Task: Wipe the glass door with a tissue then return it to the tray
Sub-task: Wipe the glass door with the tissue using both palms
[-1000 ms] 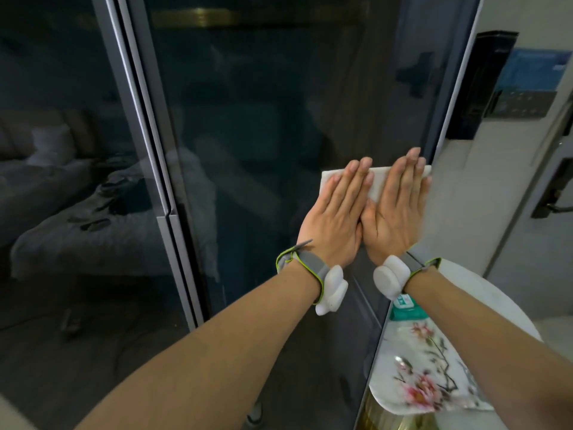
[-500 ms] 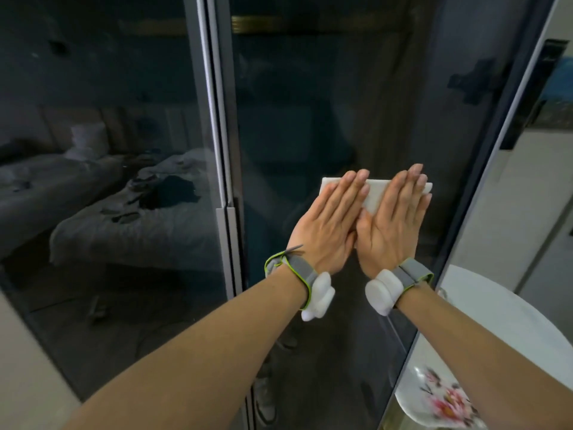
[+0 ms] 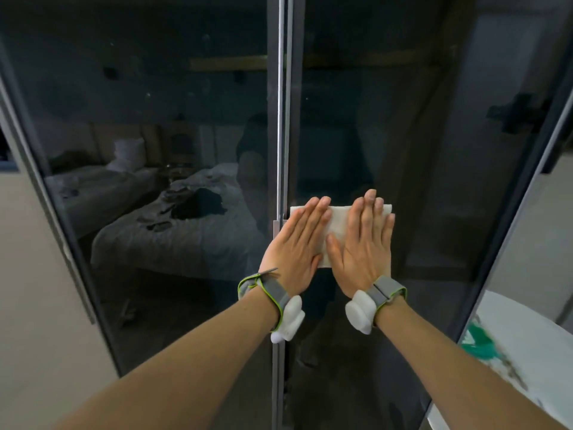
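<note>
From my station I see a dark tinted glass door (image 3: 418, 135). Its two panes meet at a slim grey metal stile (image 3: 280, 119) that runs top to bottom just left of the hands. The left pane shows a dim bedroom, though I cannot tell whether it is seen through the glass or mirrored in it. There is a bed (image 3: 173, 240) with rumpled pale covers, a dark garment (image 3: 198, 204) lying on it, and a white pillow (image 3: 128, 152) further back. A plain beige wall (image 3: 34, 290) flanks the door on the left. At the lower right a round white worktop (image 3: 533, 346) is cut off by the picture's edge, and a green packet (image 3: 479, 339) on it is too blurred to read. The tissue (image 3: 339, 225), a folded rectangle of soft matte white paper, lies flat against the right pane with its left edge at the stile. The left hand (image 3: 297, 243) and the right hand (image 3: 362, 246) both press on it, fingers straight and together, palms flat, gripping nothing, and they hide much of it. Each wrist carries a grey fabric band (image 3: 276, 290) edged in lime, with a smooth white plastic pod (image 3: 290, 318).
</note>
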A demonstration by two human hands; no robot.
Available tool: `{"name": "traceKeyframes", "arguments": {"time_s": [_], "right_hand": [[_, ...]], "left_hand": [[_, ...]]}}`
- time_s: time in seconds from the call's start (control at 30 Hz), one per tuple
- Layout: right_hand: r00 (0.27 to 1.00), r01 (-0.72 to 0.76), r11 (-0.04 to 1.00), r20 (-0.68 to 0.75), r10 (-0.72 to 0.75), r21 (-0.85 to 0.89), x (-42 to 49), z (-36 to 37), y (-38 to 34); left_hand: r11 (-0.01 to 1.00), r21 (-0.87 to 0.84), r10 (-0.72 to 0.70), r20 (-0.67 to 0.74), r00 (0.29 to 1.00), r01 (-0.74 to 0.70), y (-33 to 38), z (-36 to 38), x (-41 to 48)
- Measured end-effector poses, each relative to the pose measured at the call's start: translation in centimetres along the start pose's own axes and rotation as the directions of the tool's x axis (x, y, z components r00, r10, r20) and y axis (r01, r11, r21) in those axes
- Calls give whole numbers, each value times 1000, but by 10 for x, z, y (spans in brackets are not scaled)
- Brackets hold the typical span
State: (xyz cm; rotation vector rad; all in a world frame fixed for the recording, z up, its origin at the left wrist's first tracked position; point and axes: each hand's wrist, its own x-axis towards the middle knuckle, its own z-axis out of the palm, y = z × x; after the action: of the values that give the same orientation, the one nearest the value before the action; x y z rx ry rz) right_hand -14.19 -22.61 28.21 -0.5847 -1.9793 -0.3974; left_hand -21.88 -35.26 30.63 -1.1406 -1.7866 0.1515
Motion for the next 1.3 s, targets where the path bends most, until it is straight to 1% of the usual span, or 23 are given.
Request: {"name": "traceKeyframes", "arguments": {"time_s": [0.13, 0.23, 0.37, 0.43, 0.5, 0.53, 0.6, 0.67, 0.7, 0.77, 0.9, 0.97, 1.0, 1.03, 1.1, 1.13, 1.2, 1.3], "right_hand": [[999, 30, 1000, -24, -30, -2, 32, -18, 7], [999, 12, 1000, -48, -12, -5, 72, -35, 11], [999, 36, 999, -11, -36, 13, 94, -59, 20], [998, 46, 998, -53, -44, 35, 97, -74, 27], [987, 73, 996, -149, -66, 42, 101, -86, 32], [979, 83, 996, -190, -76, 28, 103, -88, 35], [973, 61, 998, -221, -61, -6, 108, -94, 37], [979, 33, 998, -197, -44, -57, 110, -97, 39], [981, 30, 995, -189, -47, -93, 110, -98, 40], [981, 26, 990, -187, -53, -142, 109, -101, 44], [989, 14, 993, -143, -30, -114, 113, -106, 50], [997, 31, 995, -72, -38, -95, 116, -107, 50], [998, 44, 993, -38, -48, -106, 117, -109, 51], [998, 58, 990, -9, -59, -125, 118, -112, 50], [997, 69, 986, 47, -62, -150, 119, -114, 49], [996, 66, 986, 64, -57, -153, 119, -118, 48], [998, 53, 990, 42, -48, -131, 121, -131, 44], [995, 59, 997, -83, -63, -57, 133, -154, 31]], "left_hand": [[998, -61, -19, -9, 1000, 18, -12, -14, 21], [996, -75, -51, -86, 995, 45, -29, -27, 51], [997, -74, 0, -131, 991, -10, -45, -43, 69], [997, -51, 46, -164, 985, -55, -52, -50, 67], [995, -24, 87, -241, 967, -96, -60, -55, 68], [994, -22, 93, -302, 949, -104, -63, -56, 69], [998, -18, 56, -334, 941, -65, -73, -67, 75], [999, -32, -11, -283, 959, 2, -81, -79, 80], [998, -41, -49, -230, 972, 40, -85, -84, 82], [996, -23, -84, -169, 982, 82, -88, -91, 83], [997, -46, -74, -109, 991, 70, -82, -88, 84], [994, -70, -93, -107, 990, 86, -81, -87, 84], [994, -54, -101, -128, 987, 94, -81, -87, 85], [995, -29, -102, -115, 988, 99, -82, -90, 85], [995, -43, -88, -72, 994, 85, -83, -91, 83], [996, -38, -84, -76, 994, 81, -84, -94, 82], [994, -14, -109, -104, 989, 108, -89, -110, 80], [993, -8, -118, -115, 986, 118, -108, -134, 80]]}}
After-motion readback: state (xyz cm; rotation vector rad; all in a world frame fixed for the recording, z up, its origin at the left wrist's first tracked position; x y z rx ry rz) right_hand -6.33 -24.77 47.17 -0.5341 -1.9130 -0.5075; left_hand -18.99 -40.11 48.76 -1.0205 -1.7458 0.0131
